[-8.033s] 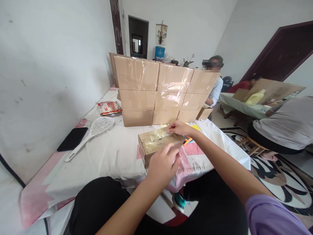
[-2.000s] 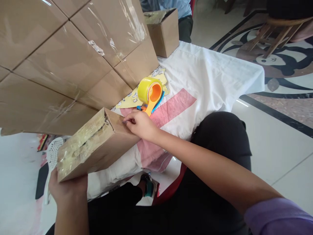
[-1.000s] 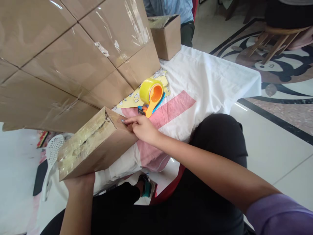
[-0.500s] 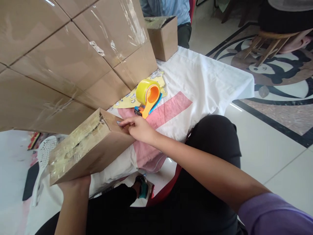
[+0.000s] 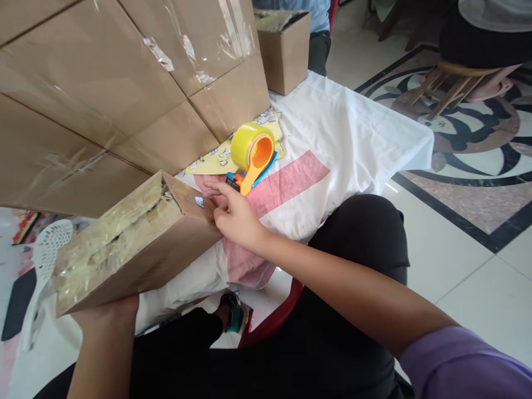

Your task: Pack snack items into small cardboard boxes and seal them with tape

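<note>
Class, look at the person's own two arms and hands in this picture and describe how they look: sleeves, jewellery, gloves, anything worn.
Both hands are bare: no gloves, rings, watch or bracelet show. The right hand leads to a bare forearm, and a purple short sleeve begins near the shoulder. The left hand is mostly hidden, its forearm bare as far as the picture shows, with no sleeve in view.

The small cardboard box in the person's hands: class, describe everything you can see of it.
The small cardboard box is plain brown card, long and flat, tilted with its far end raised. Its top seam is covered in crumpled, yellowish clear tape. The left hand grips its near end from below; the right hand presses fingertips on its far end face. It hangs over the white cloth.
</note>
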Demonstrator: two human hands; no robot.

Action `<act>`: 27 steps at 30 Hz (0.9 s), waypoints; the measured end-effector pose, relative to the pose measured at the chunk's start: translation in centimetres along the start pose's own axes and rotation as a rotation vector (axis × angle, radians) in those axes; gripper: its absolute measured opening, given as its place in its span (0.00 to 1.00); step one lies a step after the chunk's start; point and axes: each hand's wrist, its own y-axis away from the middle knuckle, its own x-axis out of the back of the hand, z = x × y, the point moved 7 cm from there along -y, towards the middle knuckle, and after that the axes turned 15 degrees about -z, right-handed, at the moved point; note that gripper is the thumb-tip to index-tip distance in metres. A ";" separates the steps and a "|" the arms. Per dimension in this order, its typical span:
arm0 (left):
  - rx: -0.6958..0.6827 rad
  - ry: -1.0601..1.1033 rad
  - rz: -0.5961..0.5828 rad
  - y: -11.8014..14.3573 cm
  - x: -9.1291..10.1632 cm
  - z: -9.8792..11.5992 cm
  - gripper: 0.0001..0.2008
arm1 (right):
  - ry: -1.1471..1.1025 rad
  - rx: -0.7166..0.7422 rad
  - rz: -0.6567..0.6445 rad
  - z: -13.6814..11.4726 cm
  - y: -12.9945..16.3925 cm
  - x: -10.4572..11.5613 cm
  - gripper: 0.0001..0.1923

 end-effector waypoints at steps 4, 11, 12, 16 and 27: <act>-0.012 -0.024 -0.036 0.2 -0.3 0.3 0.16 | 0.037 0.004 -0.022 0.2 0.4 -0.6 0.32; -0.046 -0.038 -0.015 0.1 -0.1 0.6 0.17 | 0.041 0.021 -0.131 0.1 0.1 -1.1 0.35; -0.044 -0.039 -0.030 0.0 -0.2 0.6 0.17 | 0.042 0.008 -0.146 0.0 0.1 -1.2 0.35; -0.046 -0.061 -0.045 -0.2 0.1 0.8 0.19 | 0.017 -0.021 -0.175 -0.4 0.2 -1.1 0.32; 0.086 -0.073 0.120 0.6 0.8 0.1 0.11 | 0.002 0.078 -0.163 -0.1 0.4 -1.1 0.29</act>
